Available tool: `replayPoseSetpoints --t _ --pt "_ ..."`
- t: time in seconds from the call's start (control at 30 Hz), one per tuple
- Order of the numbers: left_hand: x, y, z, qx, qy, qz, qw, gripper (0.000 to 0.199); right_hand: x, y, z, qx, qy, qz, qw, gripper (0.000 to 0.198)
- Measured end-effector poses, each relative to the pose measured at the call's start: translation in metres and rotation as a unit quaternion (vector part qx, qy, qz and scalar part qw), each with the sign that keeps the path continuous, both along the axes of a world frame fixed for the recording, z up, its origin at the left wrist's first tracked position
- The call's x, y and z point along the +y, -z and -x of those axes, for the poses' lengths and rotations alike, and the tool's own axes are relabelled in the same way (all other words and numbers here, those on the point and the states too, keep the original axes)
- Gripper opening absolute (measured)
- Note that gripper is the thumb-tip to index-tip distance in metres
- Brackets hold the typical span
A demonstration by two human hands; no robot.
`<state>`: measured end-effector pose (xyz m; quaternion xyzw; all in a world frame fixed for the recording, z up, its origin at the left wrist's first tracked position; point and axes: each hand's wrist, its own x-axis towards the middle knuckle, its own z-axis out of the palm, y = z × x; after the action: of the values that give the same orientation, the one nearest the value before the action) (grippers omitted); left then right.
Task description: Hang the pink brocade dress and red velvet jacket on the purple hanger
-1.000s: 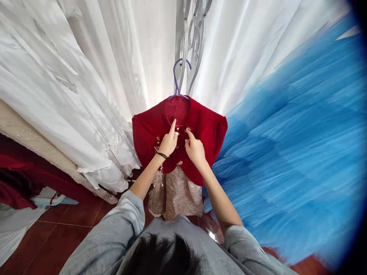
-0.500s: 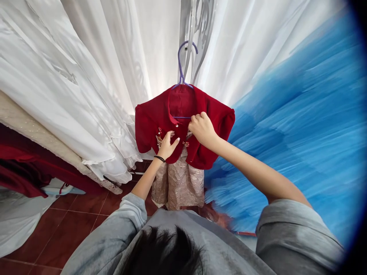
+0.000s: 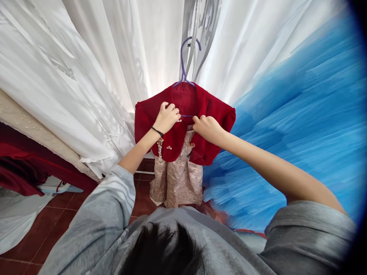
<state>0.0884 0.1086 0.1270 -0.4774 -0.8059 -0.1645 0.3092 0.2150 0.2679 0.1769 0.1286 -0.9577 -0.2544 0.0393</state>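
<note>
A small red velvet jacket (image 3: 213, 114) hangs on a purple hanger (image 3: 185, 63) in front of me, over a shiny beige-pink dress (image 3: 179, 179). Small jewelled buttons run down the jacket's front edges. My left hand (image 3: 166, 117) grips the left front edge of the jacket near the collar. My right hand (image 3: 207, 128) grips the right front edge just beside it. The two edges are parted and the dress shows between them. A black band sits on my left wrist.
White gowns (image 3: 71, 76) hang close on the left and behind. A big blue tulle skirt (image 3: 292, 126) fills the right. A white ornate metal stand (image 3: 200, 26) holds the hanger. Dark red fabric (image 3: 20, 172) lies low left on the red tiled floor (image 3: 69, 221).
My left hand has risen from the jacket's buttons to the collar edge. My right hand has shifted to the opposite edge, and the jacket front now gapes open.
</note>
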Motion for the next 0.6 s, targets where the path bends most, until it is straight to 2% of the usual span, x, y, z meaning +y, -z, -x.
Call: replayPoseSetpoints --t 0.03,0.1,0.17,0.23,0.3,0.37,0.47,0.53,0.6 --pt "0.004 -0.010 0.006 0.011 0.015 0.017 1.000 0.020 0.001 -0.009 -0.001 -0.012 -0.022 0.015 1.000 0.035" --pt "0.011 -0.026 0.017 0.022 0.031 0.000 0.999 0.028 0.001 -0.028 0.000 -0.030 -0.091 0.085 0.992 0.027" --pt "0.019 -0.035 0.027 0.004 0.026 -0.051 0.998 0.028 -0.001 -0.042 0.007 -0.009 -0.177 0.194 0.965 0.021" --pt "0.025 -0.040 0.037 -0.044 0.018 -0.075 0.996 0.024 -0.005 -0.043 0.022 0.044 -0.226 0.280 0.932 0.024" --pt "0.028 -0.041 0.047 -0.105 0.029 -0.081 0.991 0.016 -0.011 -0.030 0.043 0.081 -0.192 0.304 0.930 0.026" --pt "0.025 -0.039 0.052 -0.171 0.067 -0.107 0.977 0.010 -0.014 -0.010 0.063 0.085 -0.097 0.278 0.952 0.026" --pt "0.009 -0.029 0.049 -0.254 0.129 -0.205 0.936 0.013 -0.012 0.013 0.080 0.094 0.000 0.251 0.963 0.028" --pt "-0.006 -0.016 0.040 -0.261 0.127 -0.261 0.921 0.017 -0.009 0.017 0.082 0.111 0.011 0.263 0.958 0.029" --pt "-0.021 0.003 0.030 -0.235 0.078 -0.279 0.928 0.016 -0.008 0.016 0.081 0.119 0.012 0.274 0.954 0.029"
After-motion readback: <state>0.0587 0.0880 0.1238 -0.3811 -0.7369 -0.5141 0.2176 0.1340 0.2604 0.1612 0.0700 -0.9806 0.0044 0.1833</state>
